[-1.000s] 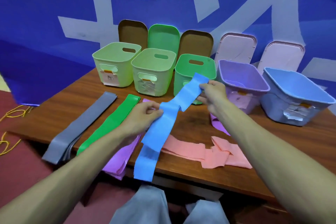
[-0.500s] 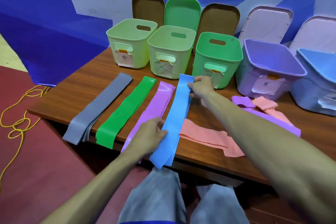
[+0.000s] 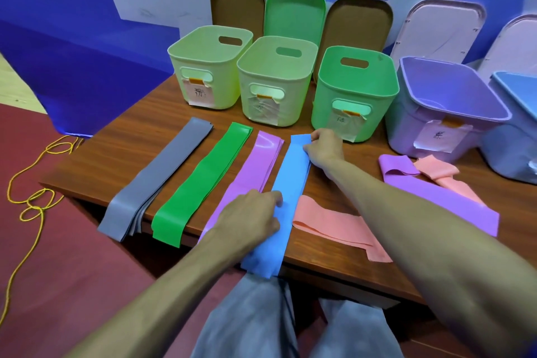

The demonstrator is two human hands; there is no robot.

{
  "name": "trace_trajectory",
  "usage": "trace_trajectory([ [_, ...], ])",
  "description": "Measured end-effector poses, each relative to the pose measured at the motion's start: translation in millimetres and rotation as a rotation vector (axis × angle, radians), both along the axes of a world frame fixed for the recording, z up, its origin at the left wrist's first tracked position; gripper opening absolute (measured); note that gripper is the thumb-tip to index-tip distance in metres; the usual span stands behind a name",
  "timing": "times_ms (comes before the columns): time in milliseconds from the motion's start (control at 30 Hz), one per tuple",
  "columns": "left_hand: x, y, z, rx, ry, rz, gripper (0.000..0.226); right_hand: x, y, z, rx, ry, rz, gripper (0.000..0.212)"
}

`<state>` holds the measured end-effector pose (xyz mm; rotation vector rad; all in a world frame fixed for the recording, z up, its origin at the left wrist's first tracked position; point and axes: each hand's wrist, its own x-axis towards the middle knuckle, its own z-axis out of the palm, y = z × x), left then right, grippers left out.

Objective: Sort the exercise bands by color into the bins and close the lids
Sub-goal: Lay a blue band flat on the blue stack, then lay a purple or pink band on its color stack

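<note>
- Head view: our left hand [image 3: 252, 215] pinches the blue band [image 3: 290, 183] near the table [image 3: 116, 160] front edge. Our right hand [image 3: 322, 145] pinches its far end, just before the green bin [image 3: 354, 90].
- Progress, we judge: early. Bands lie in colour rows, the purple bin [image 3: 447, 96] looks empty, and the lids [image 3: 293, 14] are propped behind.
- The pink band [image 3: 328, 224] and loose purple band [image 3: 436, 197] are unsorted. Room is tight at the right, and bands overhang the front edge.

Bands [image 3: 200, 183] on table [image 3: 116, 151] front, bins [image 3: 296, 96] behind, lids [image 3: 293, 14] prob. propped behind bins.
</note>
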<state>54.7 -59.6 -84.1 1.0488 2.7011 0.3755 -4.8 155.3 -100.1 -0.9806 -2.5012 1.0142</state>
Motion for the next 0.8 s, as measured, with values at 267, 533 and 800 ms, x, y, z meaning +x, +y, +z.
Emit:
trace_trajectory([
  [267,-4,14,9,-0.123,0.167,-0.08,0.032,34,9,13,0.111,-0.07,0.19,0.026],
  [533,4,42,16,0.074,0.22,-0.111,0.033,133,30,50,0.093,-0.326,0.531,0.015],
  [800,19,53,15,0.069,0.251,-0.269,0.038,171,31,40,0.247,-0.471,0.63,0.016],
])
